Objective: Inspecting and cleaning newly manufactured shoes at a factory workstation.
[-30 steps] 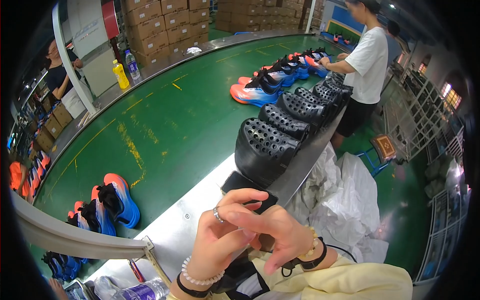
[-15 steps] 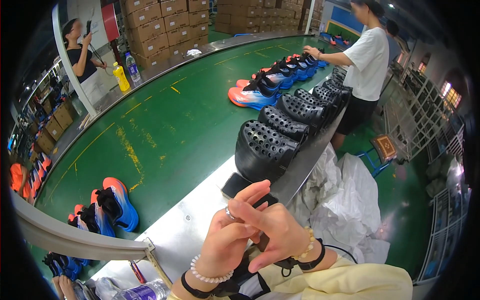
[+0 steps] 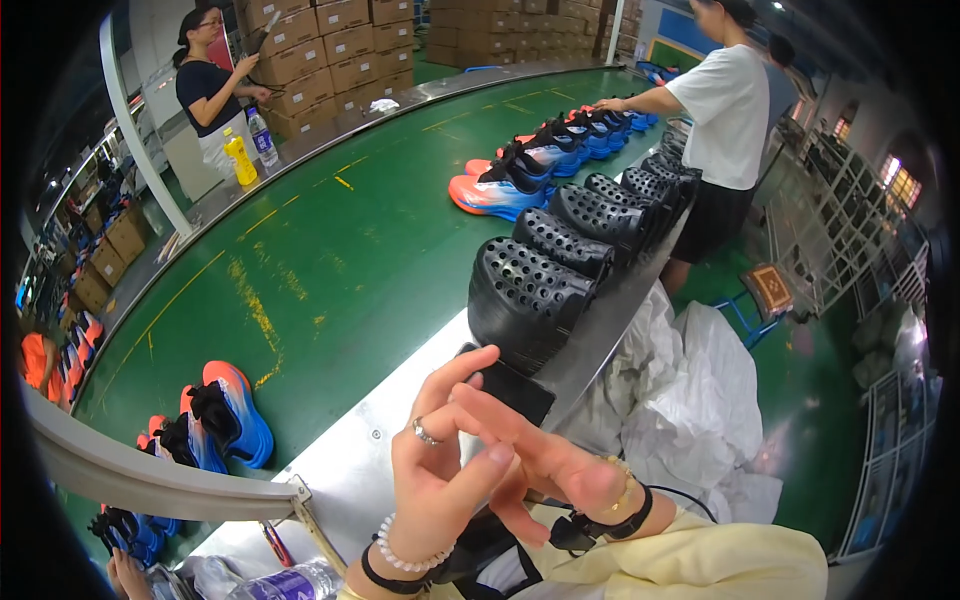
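My left hand (image 3: pixel 432 475) and my right hand (image 3: pixel 560 465) meet above the metal ledge, with their fingers crossing and touching. The left fingers are bent but apart, the index raised, and a ring is on one of them. Fairly straight fingers of the right hand point left across the left hand, partly overlapping it. No object shows in either hand. Just beyond the fingertips lies a black phone (image 3: pixel 518 396) on the ledge (image 3: pixel 400 405). Behind the phone stands a large black perforated clog (image 3: pixel 530 295), first in a row of several.
Blue and orange sneakers (image 3: pixel 500 190) line the green belt (image 3: pixel 330 270) beside the clogs; more sneakers (image 3: pixel 235 415) stand at left. A white-shirted person (image 3: pixel 728 115) reaches over the far row. White plastic sacks (image 3: pixel 690 390) lie right. A grey curved bar (image 3: pixel 150 470) crosses lower left.
My hands have shifted and loosened, with the left fingers now more spread. The person at far left has moved rightward and lowered the held object. The white-shirted person's arm reaches further left.
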The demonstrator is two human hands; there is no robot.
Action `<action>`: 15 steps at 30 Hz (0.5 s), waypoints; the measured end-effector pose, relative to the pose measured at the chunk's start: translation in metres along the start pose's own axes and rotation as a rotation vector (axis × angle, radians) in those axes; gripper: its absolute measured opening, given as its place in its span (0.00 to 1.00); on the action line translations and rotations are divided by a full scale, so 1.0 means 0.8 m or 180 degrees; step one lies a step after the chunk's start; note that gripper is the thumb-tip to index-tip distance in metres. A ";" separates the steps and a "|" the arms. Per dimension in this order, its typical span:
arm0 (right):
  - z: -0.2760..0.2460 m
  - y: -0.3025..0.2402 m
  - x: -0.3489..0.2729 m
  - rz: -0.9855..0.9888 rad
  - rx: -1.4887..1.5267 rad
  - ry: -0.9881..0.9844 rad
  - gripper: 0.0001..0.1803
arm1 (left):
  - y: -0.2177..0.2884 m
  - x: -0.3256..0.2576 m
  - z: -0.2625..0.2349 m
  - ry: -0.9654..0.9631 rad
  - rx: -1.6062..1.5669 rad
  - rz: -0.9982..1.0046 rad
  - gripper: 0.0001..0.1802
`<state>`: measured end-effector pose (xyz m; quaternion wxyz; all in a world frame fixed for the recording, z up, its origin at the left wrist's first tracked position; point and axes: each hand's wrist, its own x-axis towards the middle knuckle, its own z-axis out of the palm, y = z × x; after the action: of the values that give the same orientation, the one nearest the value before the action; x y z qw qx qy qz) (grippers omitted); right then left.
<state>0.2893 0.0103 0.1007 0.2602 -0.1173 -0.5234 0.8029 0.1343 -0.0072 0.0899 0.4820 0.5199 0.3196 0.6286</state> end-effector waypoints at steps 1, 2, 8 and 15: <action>0.001 -0.001 0.001 0.0017 0.0067 -0.0070 0.72 | 0.001 -0.001 -0.002 0.0052 0.0070 0.0105 0.05; 0.001 -0.003 0.002 0.0033 0.0134 -0.0142 0.73 | 0.003 -0.001 -0.001 0.0049 0.0074 0.0095 0.05; 0.002 -0.014 0.002 0.0248 0.0097 -0.0213 0.75 | 0.014 -0.003 0.004 0.0251 0.0335 0.0206 0.07; -0.011 -0.002 0.002 0.0348 -0.0090 -0.0318 0.76 | 0.016 -0.001 0.006 0.0383 0.0325 0.0147 0.06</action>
<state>0.2928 0.0187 0.0988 0.1878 -0.1091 -0.5399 0.8132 0.1356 -0.0124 0.1025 0.4202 0.5124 0.3675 0.6525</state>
